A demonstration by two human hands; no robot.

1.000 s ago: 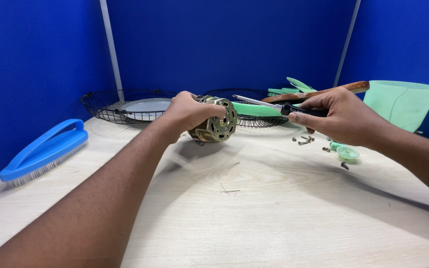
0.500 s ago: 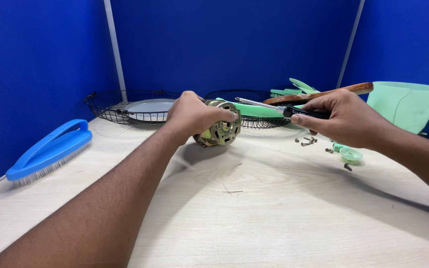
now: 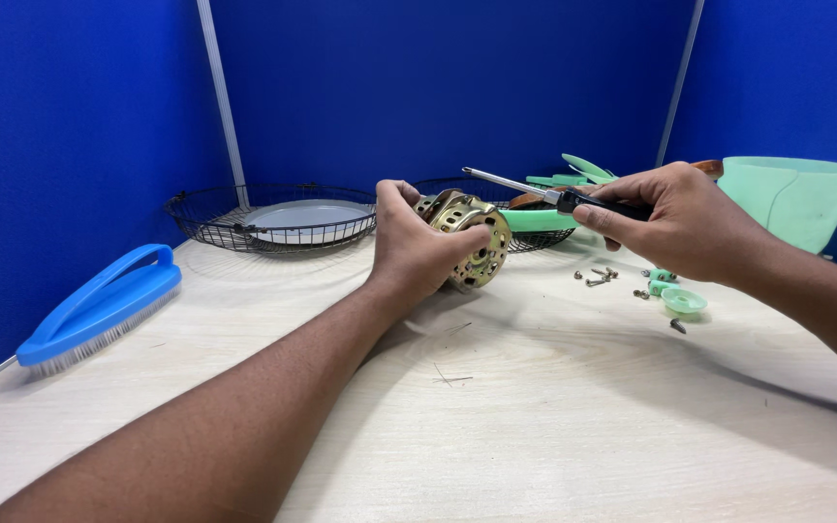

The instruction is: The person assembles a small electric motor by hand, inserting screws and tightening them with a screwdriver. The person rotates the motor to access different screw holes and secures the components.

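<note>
Over the middle of the bench (image 3: 554, 426), the left hand (image 3: 417, 254) is wrapped around a brass-coloured motor housing (image 3: 472, 242), lifting it just clear of the surface and tilting its perforated face to the right. Right hand (image 3: 682, 221) pinches the black handle of a screwdriver (image 3: 544, 191), whose metal shaft points left, its tip hanging just above the housing and not seated on anything. Loose screws (image 3: 597, 278) and small green plastic parts (image 3: 682, 300) lie scattered under the right wrist, so by my reading some fasteners are already out. Wire baskets (image 3: 273, 221) sit behind, a blue brush (image 3: 99, 308) far left. How many screws remain, I cannot tell.
</note>
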